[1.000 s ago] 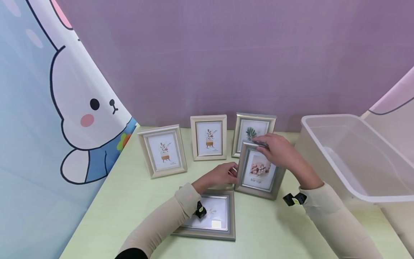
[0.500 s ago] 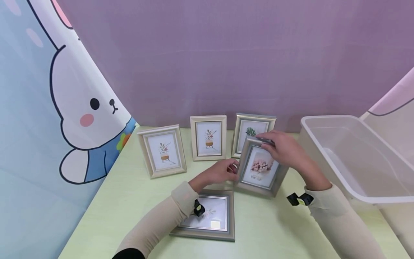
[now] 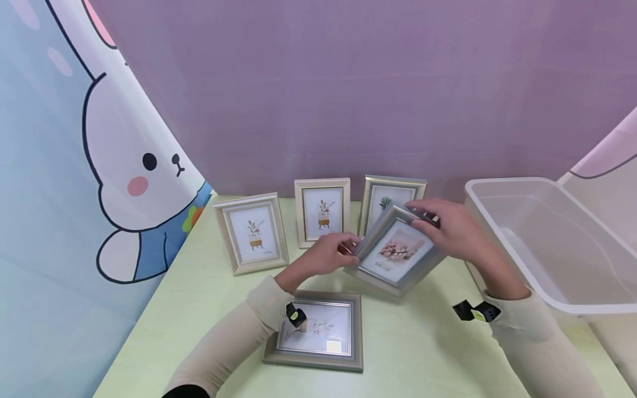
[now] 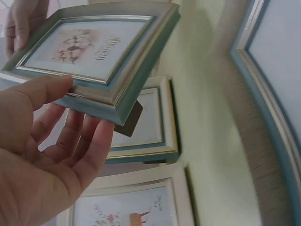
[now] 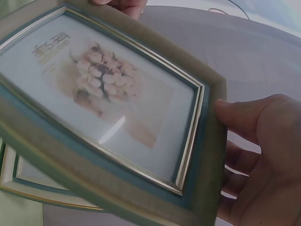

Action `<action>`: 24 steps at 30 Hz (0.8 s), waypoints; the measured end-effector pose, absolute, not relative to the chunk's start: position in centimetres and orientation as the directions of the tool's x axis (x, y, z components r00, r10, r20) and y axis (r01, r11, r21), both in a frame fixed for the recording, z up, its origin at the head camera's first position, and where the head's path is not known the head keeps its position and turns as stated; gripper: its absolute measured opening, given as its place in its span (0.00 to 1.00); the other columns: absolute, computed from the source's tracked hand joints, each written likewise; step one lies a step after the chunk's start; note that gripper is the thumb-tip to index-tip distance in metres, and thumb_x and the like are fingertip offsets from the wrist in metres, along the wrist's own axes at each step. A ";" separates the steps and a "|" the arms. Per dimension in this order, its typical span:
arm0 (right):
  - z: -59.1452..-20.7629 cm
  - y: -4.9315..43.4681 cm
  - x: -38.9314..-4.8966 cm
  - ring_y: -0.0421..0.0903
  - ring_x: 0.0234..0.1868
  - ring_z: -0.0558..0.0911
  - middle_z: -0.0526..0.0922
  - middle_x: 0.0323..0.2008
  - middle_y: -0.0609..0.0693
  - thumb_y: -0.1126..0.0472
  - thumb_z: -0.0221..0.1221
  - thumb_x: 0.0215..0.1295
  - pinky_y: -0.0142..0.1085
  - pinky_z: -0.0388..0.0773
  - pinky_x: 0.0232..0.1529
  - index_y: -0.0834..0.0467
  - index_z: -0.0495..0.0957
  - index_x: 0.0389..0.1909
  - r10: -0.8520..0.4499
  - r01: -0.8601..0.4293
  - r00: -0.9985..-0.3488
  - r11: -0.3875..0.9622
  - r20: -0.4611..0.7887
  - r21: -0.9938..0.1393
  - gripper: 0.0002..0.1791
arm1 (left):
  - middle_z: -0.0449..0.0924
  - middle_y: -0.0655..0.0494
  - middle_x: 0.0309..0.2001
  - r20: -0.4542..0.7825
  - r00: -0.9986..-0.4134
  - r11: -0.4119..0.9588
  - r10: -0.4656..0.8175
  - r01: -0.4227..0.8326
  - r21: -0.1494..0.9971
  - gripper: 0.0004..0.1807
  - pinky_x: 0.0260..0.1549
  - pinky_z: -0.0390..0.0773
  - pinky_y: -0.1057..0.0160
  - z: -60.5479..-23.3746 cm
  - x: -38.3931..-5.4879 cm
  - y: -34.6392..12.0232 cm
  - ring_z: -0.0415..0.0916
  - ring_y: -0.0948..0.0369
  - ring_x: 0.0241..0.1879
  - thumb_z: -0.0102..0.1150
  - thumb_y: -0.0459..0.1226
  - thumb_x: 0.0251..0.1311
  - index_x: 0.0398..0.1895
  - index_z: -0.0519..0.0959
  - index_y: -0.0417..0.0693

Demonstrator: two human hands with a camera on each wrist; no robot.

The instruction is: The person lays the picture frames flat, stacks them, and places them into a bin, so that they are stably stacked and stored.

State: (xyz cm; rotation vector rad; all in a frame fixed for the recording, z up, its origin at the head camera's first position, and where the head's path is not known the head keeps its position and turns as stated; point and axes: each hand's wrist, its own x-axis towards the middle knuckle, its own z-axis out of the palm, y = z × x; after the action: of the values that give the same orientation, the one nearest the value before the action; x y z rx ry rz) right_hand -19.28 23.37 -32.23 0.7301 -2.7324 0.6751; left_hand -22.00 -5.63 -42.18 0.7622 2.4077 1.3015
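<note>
Both hands hold a grey-silver picture frame [image 3: 400, 249] with a pink blossom print, tilted over the table. My left hand [image 3: 330, 253] grips its lower left edge; in the left wrist view the thumb [image 4: 59, 85] lies on the front and the fingers curl beneath. The right hand [image 3: 448, 229] pinches the top edge, and in the right wrist view its thumb [image 5: 235, 113] presses the border. A dark stand leg [image 4: 131, 121] shows behind the frame in the left wrist view. Under the left forearm lies a larger grey picture frame [image 3: 328, 331], flat on the table.
Two cream frames with potted-plant prints, a left one [image 3: 254, 232] and a middle one [image 3: 323, 210], stand at the back. Beside them stands a silver-gold frame [image 3: 390, 190] with a green leaf print, partly covered. A translucent plastic bin [image 3: 497, 260] is on the right.
The blossom-print picture frame has come up off the table and turned clockwise, its lower part swinging left. The left hand has moved up slightly with it, the right hand a little to the right.
</note>
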 end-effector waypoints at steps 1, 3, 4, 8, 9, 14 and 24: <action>-32.2 23.5 -19.2 0.53 0.41 0.83 0.86 0.48 0.61 0.63 0.64 0.68 0.49 0.80 0.42 0.59 0.79 0.62 -0.408 -0.514 -0.852 0.765 0.327 -0.387 0.21 | 0.84 0.54 0.44 -0.002 -0.819 0.449 0.574 0.313 0.837 0.18 0.36 0.82 0.66 -42.0 -22.0 -5.8 0.81 0.63 0.42 0.67 0.35 0.64 0.57 0.81 0.50; -32.1 23.6 -19.0 0.51 0.39 0.84 0.86 0.45 0.60 0.63 0.64 0.68 0.44 0.81 0.38 0.59 0.79 0.62 -0.398 -0.502 -0.862 0.757 0.313 -0.418 0.22 | 0.84 0.54 0.44 0.014 -0.824 0.445 0.566 0.320 0.836 0.18 0.37 0.83 0.66 -41.6 -21.9 -6.1 0.81 0.62 0.42 0.67 0.35 0.64 0.57 0.82 0.50; -32.1 23.7 -19.0 0.51 0.39 0.84 0.86 0.43 0.60 0.64 0.64 0.68 0.42 0.81 0.37 0.59 0.79 0.62 -0.397 -0.501 -0.864 0.745 0.309 -0.440 0.22 | 0.85 0.54 0.44 0.021 -0.829 0.443 0.558 0.319 0.838 0.18 0.37 0.83 0.66 -41.4 -21.9 -6.2 0.82 0.62 0.42 0.67 0.35 0.64 0.57 0.82 0.51; -32.3 24.1 -18.9 0.50 0.39 0.85 0.87 0.40 0.59 0.66 0.66 0.66 0.35 0.83 0.36 0.60 0.78 0.63 -0.393 -0.494 -0.869 0.698 0.300 -0.518 0.23 | 0.85 0.55 0.44 0.049 -0.845 0.440 0.533 0.326 0.836 0.16 0.37 0.83 0.65 -40.4 -21.7 -6.8 0.81 0.62 0.41 0.66 0.35 0.64 0.55 0.83 0.51; -32.5 24.2 -18.9 0.51 0.39 0.85 0.87 0.40 0.59 0.67 0.66 0.66 0.34 0.83 0.36 0.61 0.78 0.63 -0.394 -0.497 -0.868 0.686 0.303 -0.531 0.24 | 0.85 0.55 0.44 0.059 -0.848 0.441 0.526 0.332 0.834 0.16 0.36 0.83 0.65 -40.2 -21.7 -6.9 0.81 0.62 0.41 0.66 0.35 0.63 0.54 0.84 0.51; -33.4 24.4 -19.0 0.50 0.39 0.85 0.88 0.37 0.59 0.69 0.67 0.64 0.32 0.84 0.35 0.62 0.77 0.63 -0.387 -0.505 -0.863 0.650 0.325 -0.567 0.25 | 0.82 0.52 0.45 0.109 -0.849 0.450 0.517 0.379 0.809 0.17 0.34 0.82 0.65 -39.1 -21.6 -7.5 0.79 0.60 0.41 0.64 0.34 0.63 0.55 0.84 0.48; -36.0 24.4 -18.9 0.36 0.38 0.84 0.86 0.38 0.58 0.73 0.66 0.62 0.32 0.85 0.36 0.64 0.72 0.65 -0.388 -0.518 -0.855 0.581 0.345 -0.628 0.30 | 0.82 0.53 0.42 0.151 -0.840 0.469 0.522 0.431 0.771 0.16 0.32 0.79 0.66 -37.3 -21.5 -8.4 0.76 0.60 0.38 0.63 0.33 0.62 0.53 0.85 0.50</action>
State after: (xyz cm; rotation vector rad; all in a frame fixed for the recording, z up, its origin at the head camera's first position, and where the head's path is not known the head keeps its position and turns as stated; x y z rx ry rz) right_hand -18.89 24.42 -35.97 0.7631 -2.6390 1.1318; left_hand -21.49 -8.39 -37.30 0.8460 2.6016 1.3180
